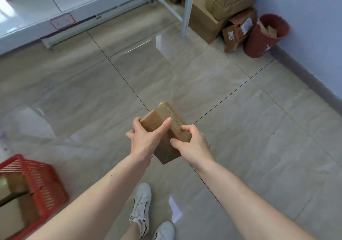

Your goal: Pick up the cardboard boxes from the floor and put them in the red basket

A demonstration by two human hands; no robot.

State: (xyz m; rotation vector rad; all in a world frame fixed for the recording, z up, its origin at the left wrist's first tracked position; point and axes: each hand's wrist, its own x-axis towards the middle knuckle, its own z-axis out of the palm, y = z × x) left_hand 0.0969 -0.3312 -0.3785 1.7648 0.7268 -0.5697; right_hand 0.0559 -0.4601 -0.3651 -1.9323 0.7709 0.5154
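**Brown box held over the tiles**

Red slatted plastic basket (42,186) stood at lower left, cardboard inside. Mid-frame, the left hand (146,139) and right hand (194,147) gripped a small taped brown cardboard box (162,128), fingers curled round its sides, above the glossy beige tiled floor (240,128). More boxes (222,8) sat far right.

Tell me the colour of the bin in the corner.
Dark red bin, seen in the head view.

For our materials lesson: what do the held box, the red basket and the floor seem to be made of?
Small brown box: matte cardboard, probably, with glossy tape along its seam. Red slatted basket: likely moulded plastic, its thin ribs uniform in colour. Beige floor: polished tile, with mirror-like reflections and dark grout lines.
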